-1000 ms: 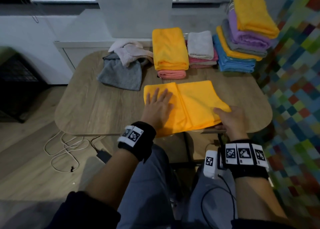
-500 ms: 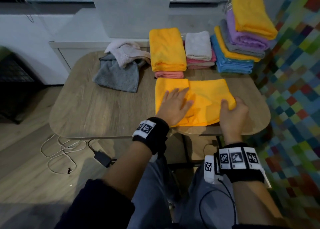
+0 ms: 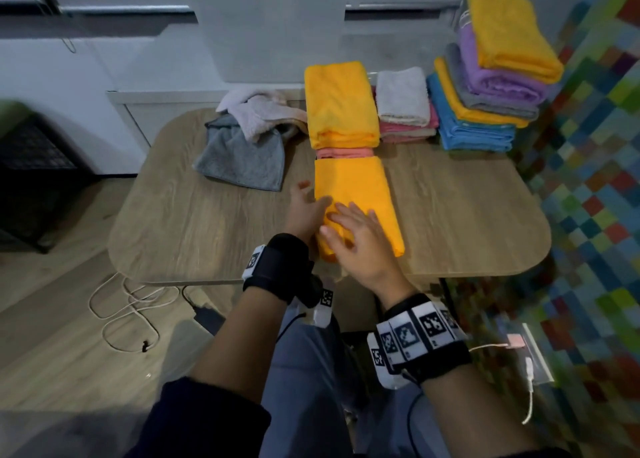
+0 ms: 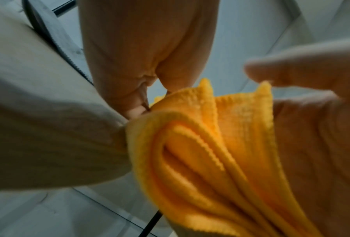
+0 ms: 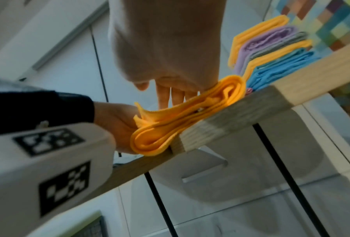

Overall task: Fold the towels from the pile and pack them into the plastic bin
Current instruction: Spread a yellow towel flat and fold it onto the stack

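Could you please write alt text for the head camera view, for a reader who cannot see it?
Both hands, left hand and right hand, rest on a folded orange towel at the near edge of a wooden table. Behind it sit stacks of folded towels and a loose grey and pink pile.

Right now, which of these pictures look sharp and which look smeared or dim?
Head view: dim overall, edges bowed by the wide lens, the right hand slightly motion-blurred, the orange towel on the table fairly crisp. Left wrist view: very close, towel weave sharp, fingers smeared. Right wrist view: tilted and soft, the stacked towels blurred.
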The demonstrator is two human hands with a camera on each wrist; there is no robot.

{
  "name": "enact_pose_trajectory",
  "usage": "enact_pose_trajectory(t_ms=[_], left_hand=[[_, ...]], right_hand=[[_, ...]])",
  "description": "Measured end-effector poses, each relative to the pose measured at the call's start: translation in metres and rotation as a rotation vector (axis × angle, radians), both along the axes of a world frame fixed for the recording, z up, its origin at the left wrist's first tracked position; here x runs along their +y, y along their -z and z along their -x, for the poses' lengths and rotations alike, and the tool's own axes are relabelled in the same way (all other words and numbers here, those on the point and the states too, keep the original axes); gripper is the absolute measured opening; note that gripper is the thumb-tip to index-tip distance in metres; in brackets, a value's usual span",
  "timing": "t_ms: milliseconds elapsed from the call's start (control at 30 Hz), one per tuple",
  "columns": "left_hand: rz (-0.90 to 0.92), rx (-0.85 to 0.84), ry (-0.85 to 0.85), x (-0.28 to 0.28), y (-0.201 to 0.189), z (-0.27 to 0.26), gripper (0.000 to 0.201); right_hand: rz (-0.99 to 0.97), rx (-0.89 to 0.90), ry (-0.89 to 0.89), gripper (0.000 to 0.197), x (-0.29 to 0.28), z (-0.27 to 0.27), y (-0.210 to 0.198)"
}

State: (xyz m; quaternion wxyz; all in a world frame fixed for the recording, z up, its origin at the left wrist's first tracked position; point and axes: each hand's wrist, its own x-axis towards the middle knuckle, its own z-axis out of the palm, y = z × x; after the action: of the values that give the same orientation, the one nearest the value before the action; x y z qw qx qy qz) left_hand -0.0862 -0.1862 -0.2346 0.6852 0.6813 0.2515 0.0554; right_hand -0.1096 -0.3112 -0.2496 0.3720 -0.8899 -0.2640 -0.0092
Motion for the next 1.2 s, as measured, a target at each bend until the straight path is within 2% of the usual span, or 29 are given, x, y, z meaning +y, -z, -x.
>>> enact_pose_trajectory(t_ms=[67, 100, 200, 267, 333, 367, 433, 500, 600, 667, 700, 767, 867, 900, 933, 1000, 1033, 1067, 1133, 1167, 1200], left_hand=[[-0.042, -0.047, 0.018, -0.001, 0.002, 0.002, 0.058], [-0.153, -0.058, 0.023, -0.001, 0.004, 0.003, 0.061], [-0.668, 0.000, 0.066, 0.001, 0.007, 0.004, 0.057], [-0.778, 0.064, 0.115, 0.002, 0.010, 0.003, 0.040], [-0.764, 0.057, 0.120, 0.003, 0.008, 0.003, 0.033], [-0.771, -0.002, 0.107, 0.003, 0.007, 0.004, 0.034], [-0.890, -0.158, 0.153, 0.005, 0.007, 0.005, 0.041], [-0.980, -0.291, 0.313, 0.013, 0.008, 0.005, 0.048], [-0.760, -0.332, 0.617, 0.028, 0.003, 0.010, 0.052], [-0.549, -0.276, 0.744, 0.025, -0.010, 0.020, 0.040], [-0.465, -0.288, 0.749, 0.020, -0.015, 0.023, 0.041], [-0.392, -0.375, 0.621, 0.009, -0.025, 0.021, 0.046], [-0.439, -0.555, 0.318, 0.000, -0.035, 0.008, 0.035], [-0.415, -0.600, 0.251, 0.001, -0.039, 0.003, 0.034], [-0.390, -0.630, 0.208, 0.004, -0.043, -0.002, 0.032], [-0.402, -0.695, 0.169, 0.011, -0.051, -0.011, 0.024], [-0.433, -0.727, 0.161, 0.014, -0.055, -0.015, 0.022], [-0.463, -0.749, 0.152, 0.018, -0.058, -0.021, 0.022], [-0.496, -0.766, 0.134, 0.023, -0.065, -0.033, 0.027], [-0.495, -0.763, 0.121, 0.026, -0.069, -0.040, 0.029], [-0.487, -0.756, 0.101, 0.029, -0.074, -0.048, 0.028]], right_hand=[[-0.067, 0.051, 0.025, 0.050, -0.006, 0.000, -0.003], [-0.013, 0.051, 0.026, 0.058, -0.009, 0.001, -0.003], [0.395, -0.039, -0.061, 0.085, -0.015, 0.008, 0.002], [0.586, -0.067, -0.124, 0.095, -0.018, 0.008, 0.002], [0.654, -0.078, -0.161, 0.092, -0.021, 0.006, -0.001], [0.653, -0.105, -0.172, 0.087, -0.023, 0.005, -0.003], [0.557, -0.155, -0.179, 0.072, -0.027, 0.006, -0.006], [0.393, -0.155, -0.169, 0.056, -0.032, 0.007, -0.015], [0.166, -0.109, -0.086, 0.037, -0.042, 0.002, -0.044], [0.151, -0.143, -0.023, 0.032, -0.046, -0.008, -0.067], [0.165, -0.194, -0.006, 0.031, -0.046, -0.015, -0.077], [0.167, -0.315, 0.014, 0.029, -0.041, -0.027, -0.095], [0.134, -0.481, 0.121, 0.032, -0.033, -0.047, -0.111], [0.043, -0.460, 0.166, 0.043, -0.031, -0.053, -0.113], [-0.126, -0.354, 0.189, 0.057, -0.029, -0.062, -0.112], [-0.522, 0.003, 0.197, 0.086, -0.023, -0.074, -0.110], [-0.648, 0.178, 0.194, 0.092, -0.020, -0.079, -0.107], [-0.723, 0.329, 0.165, 0.087, -0.016, -0.085, -0.102], [-0.804, 0.571, 0.084, 0.043, -0.006, -0.096, -0.094], [-0.829, 0.650, 0.064, 0.028, -0.001, -0.100, -0.095], [-0.830, 0.663, 0.069, 0.021, 0.004, -0.108, -0.095]])
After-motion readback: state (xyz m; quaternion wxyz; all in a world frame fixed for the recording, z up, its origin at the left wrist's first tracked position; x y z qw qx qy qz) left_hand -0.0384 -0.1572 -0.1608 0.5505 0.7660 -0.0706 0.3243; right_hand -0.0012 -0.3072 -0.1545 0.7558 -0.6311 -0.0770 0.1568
